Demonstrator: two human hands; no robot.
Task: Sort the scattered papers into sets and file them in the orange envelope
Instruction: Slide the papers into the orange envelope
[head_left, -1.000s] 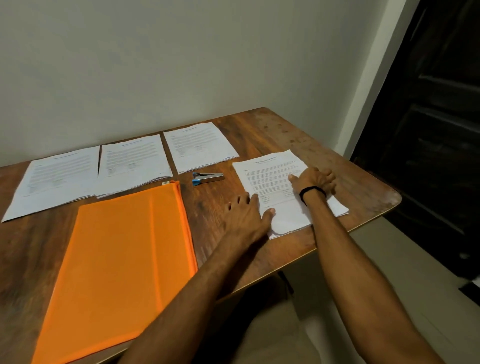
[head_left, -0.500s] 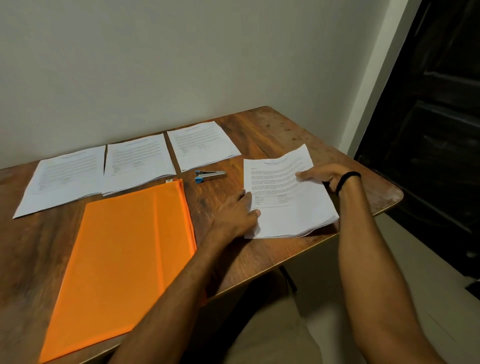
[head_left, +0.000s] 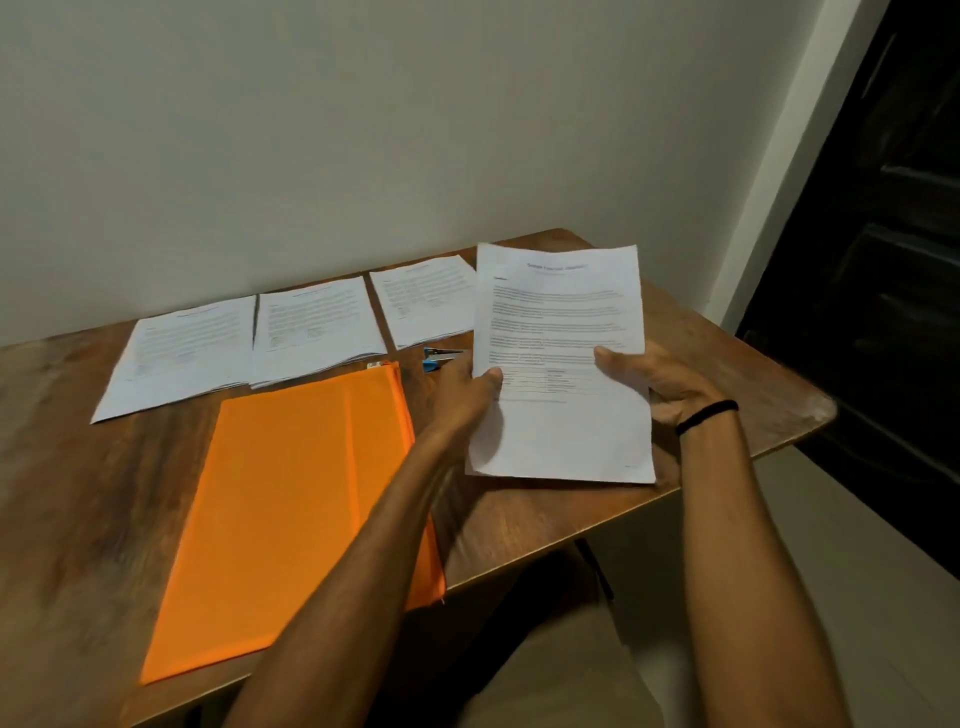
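- While both hands are grasping it, the stack of printed sheets (head_left: 561, 332) stands tilted up toward the camera over the right part of the wooden desk (head_left: 78, 493). Honestly can't tell if its bottom edge touches the wood.
- The left hand (head_left: 460, 395) pinches the stack's left edge, thumb on the front page, fingers tucked out of sight behind the paper.
- The right hand (head_left: 660, 384) has the right edge the same way, thumb lying across the front. There's a black wristband (head_left: 706, 415) on that wrist.
- The orange envelope (head_left: 291, 509) lies flat on the desk, left of the held stack, running from the near edge toward the wall. The left forearm crosses over its near right corner. Can't make out whether it's open or closed.
- Behind the envelope, three more paper sets sit in a row. The far-left set (head_left: 182, 353) and the middle set (head_left: 317, 327) are right up against each other. The right set (head_left: 426, 301) is a little apart, with one side hidden behind the held stack.
- A small blue-and-metal stapler (head_left: 439, 357) lies between the right set and the envelope's far corner, just beside the left hand.
- The print on every page is too blurry to read.
- Plain pale wall (head_left: 363, 130) behind the desk, dark doorway (head_left: 883, 260) off to the right.
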